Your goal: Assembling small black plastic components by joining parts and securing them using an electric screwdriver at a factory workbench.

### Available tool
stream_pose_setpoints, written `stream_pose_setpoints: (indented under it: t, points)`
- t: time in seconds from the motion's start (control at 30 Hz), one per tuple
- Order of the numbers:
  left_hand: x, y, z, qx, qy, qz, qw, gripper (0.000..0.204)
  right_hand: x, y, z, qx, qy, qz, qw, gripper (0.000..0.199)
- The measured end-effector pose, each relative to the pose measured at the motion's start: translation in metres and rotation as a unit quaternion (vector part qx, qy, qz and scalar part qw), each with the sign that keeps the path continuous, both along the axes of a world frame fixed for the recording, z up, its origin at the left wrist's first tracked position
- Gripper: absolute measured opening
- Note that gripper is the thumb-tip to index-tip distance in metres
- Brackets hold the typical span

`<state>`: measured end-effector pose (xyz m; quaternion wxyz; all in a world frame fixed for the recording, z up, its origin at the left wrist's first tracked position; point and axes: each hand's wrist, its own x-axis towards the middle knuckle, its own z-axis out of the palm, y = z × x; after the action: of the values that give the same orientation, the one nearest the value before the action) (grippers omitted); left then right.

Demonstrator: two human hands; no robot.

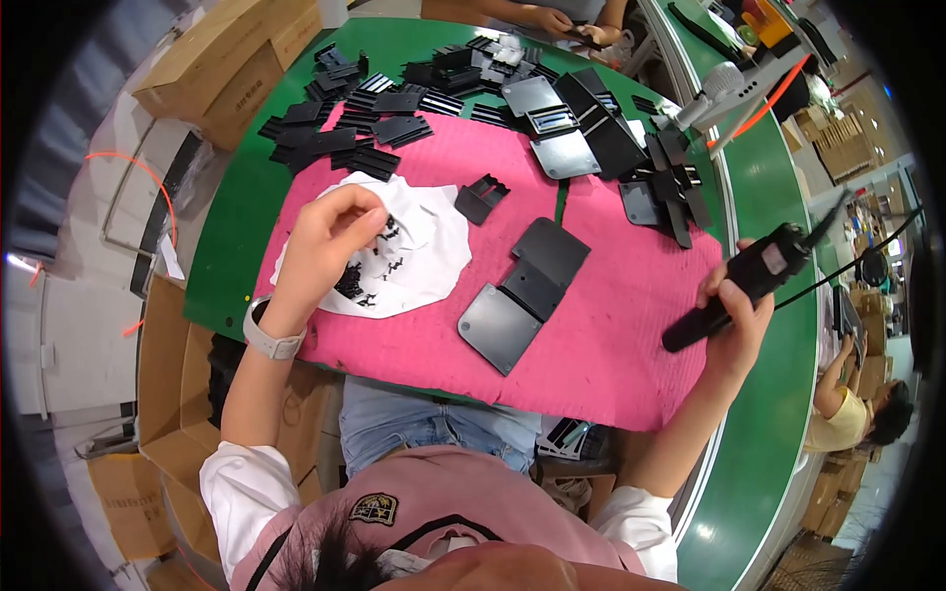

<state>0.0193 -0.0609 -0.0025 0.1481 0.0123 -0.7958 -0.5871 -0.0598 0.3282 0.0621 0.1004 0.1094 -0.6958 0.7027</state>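
Note:
My right hand is wrapped round a black walkie-talkie, lifted above the right part of the pink sheet, its antenna pointing up and right. Over a white cloth, my left hand is raised with thumb and fingers pinched together; whatever sits between the fingertips cannot be made out. Small black pieces lie scattered on the cloth beside that hand. A black two-part plate rests slantwise mid-sheet, between my hands. Just right of the cloth is a small black notched bracket.
Black plastic parts are heaped along the far side of the green table, with larger plates at far right. Cardboard boxes stand left. A white jointed arm rises at right. Another person's hands are across the table.

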Motion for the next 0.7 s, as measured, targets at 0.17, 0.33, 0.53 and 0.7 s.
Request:
stream_pose_setpoints:
  t: [0.17, 0.33, 0.53, 0.7]
  points:
    - [-0.024, 0.049, 0.018, 0.378, -0.126, -0.231, 0.888, 0.016, 0.004, -0.061, 0.048, -0.135, 0.117, 0.325, 0.929, 0.060]
    - [-0.030, 0.090, 0.015, 0.513, -0.090, -0.295, 0.801, 0.015, 0.004, -0.093, 0.066, -0.259, 0.169, 0.464, 0.830, 0.064]
    - [-0.026, 0.095, 0.006, 0.542, -0.100, -0.284, 0.785, 0.013, -0.015, -0.098, 0.053, -0.248, 0.251, 0.496, 0.793, 0.048]
    - [-0.028, 0.095, 0.004, 0.531, -0.104, -0.274, 0.795, 0.014, -0.017, -0.104, 0.047, -0.246, 0.236, 0.483, 0.806, 0.046]
